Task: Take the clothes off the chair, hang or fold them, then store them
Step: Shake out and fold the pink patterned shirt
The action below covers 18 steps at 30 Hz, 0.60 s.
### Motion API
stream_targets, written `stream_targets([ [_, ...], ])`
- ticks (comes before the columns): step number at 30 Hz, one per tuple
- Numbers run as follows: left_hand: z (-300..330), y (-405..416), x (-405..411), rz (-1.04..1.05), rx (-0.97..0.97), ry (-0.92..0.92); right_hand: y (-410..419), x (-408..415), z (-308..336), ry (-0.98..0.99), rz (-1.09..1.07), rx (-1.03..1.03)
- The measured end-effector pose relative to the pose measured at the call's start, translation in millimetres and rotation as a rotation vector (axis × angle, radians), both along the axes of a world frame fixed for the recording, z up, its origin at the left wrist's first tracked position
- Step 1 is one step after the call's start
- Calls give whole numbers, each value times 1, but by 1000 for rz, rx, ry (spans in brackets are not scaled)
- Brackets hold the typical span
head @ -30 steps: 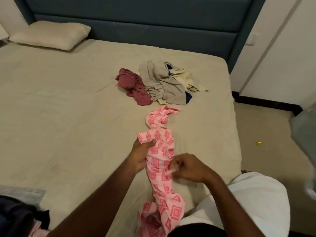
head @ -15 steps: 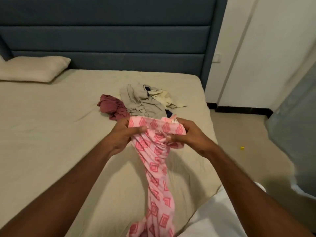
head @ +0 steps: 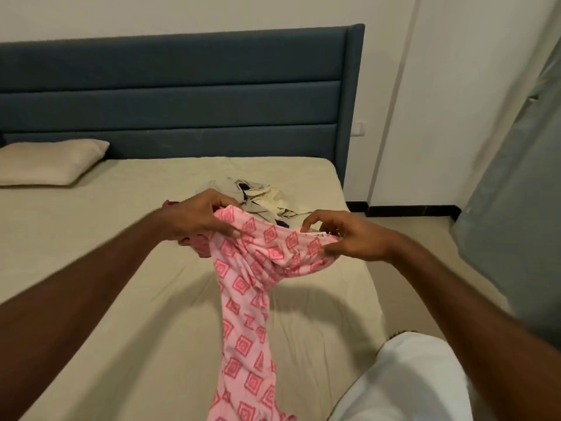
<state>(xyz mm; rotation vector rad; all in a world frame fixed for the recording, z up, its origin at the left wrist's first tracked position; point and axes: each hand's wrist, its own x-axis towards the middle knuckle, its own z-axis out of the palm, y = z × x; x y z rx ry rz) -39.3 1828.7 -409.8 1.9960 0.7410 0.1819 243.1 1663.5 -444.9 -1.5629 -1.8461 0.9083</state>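
Left hand [head: 198, 218] and right hand [head: 349, 238] each pinching the top edge of the pink patterned garment [head: 255, 293], stretched crosswise between them above the bed [head: 91, 238]; long axis hanging straight down, toward the body. Equally near both hands. Clothes pile [head: 264, 197] just beyond.

Lit softly and evenly, warm and somewhat dim, with no glare anywhere. Source unseen; probably overhead or behind, judging by the broad soft shadow on the bed [head: 306, 302] below and between the hands. Left hand [head: 197, 221] smeared by motion blur along fingers and wrist; right hand [head: 349, 238] a little crisper, though not sharp. Pink garment [head: 252, 287] between the hands moderately clear, diamond print readable but soft. Headboard [head: 182, 95] beyond the hands visibly bowed by wide-angle distortion, wall lines to the right leaning outward. Forearms at the lower corners stretched and oversized. Overall slightly soft, compressed detail.
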Motion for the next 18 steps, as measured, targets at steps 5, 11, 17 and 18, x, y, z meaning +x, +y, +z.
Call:
stream_targets([
  [5,-30,9,-26,-250,325,277,-9,-5,-6,-534,162,-121],
  [11,-122,-14,-77,-277,462,509,-45,-2,-99,-1055,139,-379],
  [17,-168,-48,-83,-192,399,424,-59,0,-143,-850,110,-455],
  [18,-173,-55,-82,-164,394,408,-59,-1,-153,-718,111,-447],
])
